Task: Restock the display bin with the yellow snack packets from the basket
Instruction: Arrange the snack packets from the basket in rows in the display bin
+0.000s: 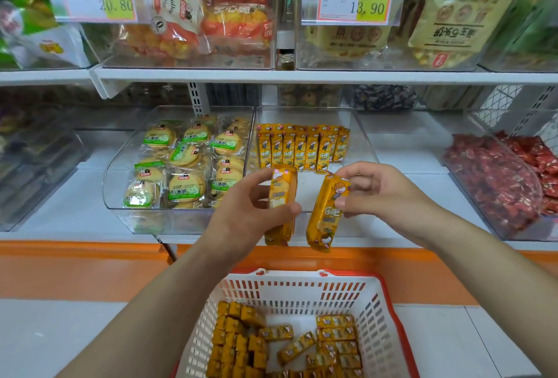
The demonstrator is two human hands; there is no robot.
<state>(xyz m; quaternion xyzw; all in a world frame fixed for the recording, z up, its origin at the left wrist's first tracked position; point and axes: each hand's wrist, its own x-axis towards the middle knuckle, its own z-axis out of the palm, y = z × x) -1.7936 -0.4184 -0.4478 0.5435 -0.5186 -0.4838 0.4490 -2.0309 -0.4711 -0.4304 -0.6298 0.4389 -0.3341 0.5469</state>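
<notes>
The left grip (250, 211) curls round one yellow packet (282, 193), thumb across its front. The right grip (383, 193) pinches a second yellow packet (327, 214) near its top. Both packets hang upright at the near edge of the clear display bin (360, 148), where a row of like packets (302, 151) stands at the far end. Nearer, the white basket (302, 290) holds many more. Round biscuits (181, 163) fill the bin to the left.
</notes>
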